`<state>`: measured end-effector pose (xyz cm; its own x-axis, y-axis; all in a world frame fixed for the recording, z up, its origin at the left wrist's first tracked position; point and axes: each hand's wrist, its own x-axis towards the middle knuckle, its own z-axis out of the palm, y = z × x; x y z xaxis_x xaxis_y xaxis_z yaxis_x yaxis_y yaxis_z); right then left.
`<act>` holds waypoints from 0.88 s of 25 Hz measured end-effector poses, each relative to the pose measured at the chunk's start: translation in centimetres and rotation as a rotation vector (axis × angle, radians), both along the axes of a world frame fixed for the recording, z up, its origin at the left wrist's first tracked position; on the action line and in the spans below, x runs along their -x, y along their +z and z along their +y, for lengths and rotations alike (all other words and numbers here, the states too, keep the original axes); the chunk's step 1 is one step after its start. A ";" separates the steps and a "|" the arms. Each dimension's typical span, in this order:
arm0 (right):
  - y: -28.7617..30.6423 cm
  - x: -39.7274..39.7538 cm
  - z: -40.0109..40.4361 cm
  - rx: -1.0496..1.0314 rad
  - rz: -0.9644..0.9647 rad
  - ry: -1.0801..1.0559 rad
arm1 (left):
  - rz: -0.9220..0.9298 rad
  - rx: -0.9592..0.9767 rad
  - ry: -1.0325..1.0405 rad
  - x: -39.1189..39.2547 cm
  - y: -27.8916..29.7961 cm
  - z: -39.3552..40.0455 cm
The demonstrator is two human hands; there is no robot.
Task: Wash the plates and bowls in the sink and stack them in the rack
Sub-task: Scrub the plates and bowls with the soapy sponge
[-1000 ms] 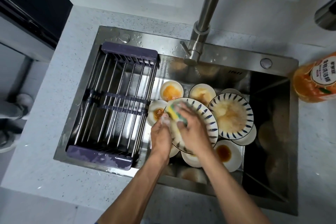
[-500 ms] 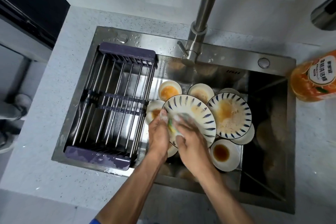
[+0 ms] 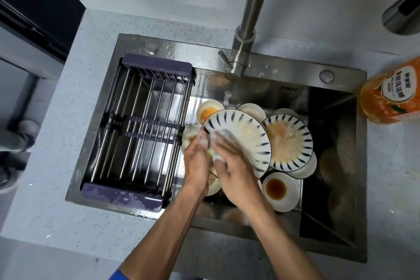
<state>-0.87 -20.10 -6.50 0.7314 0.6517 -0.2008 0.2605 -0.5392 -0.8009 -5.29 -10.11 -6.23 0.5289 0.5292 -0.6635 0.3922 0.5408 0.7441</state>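
A white plate with blue dashes (image 3: 245,134) is tilted up above the sink. My left hand (image 3: 196,161) grips its left rim, fingers soapy. My right hand (image 3: 234,166) holds a yellow sponge (image 3: 213,152) and presses it on the plate's lower left face; the fingers are blurred. A second blue-dash plate (image 3: 287,141), smeared brown, lies to the right on other dishes. Small white bowls with orange or brown sauce lie around: one at the back (image 3: 209,110), one at the front right (image 3: 279,190). The rack (image 3: 141,134) spans the sink's left half with nothing in it.
The steel sink (image 3: 284,75) has a tall faucet (image 3: 247,27) rising over its back edge. An orange detergent bottle (image 3: 391,93) lies on the counter at the right. The pale speckled counter (image 3: 75,98) surrounds the sink. The sink's right part is dark and deep.
My right hand with the sponge slid from the plate's upper left down toward its lower left edge. The plate has tipped up slightly and my left hand keeps its hold on the rim.
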 end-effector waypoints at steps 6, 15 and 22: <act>0.1 2.2 -1.9 0.092 -0.142 0.069 | 0.031 0.026 0.033 0.9 -0.9 -1.1; 0.2 1.5 0.8 0.119 -0.135 0.034 | 0.006 -0.020 0.033 0.2 0.3 -0.4; 0.9 1.9 0.6 0.124 -0.079 0.060 | 0.020 -0.001 0.042 0.4 0.0 0.0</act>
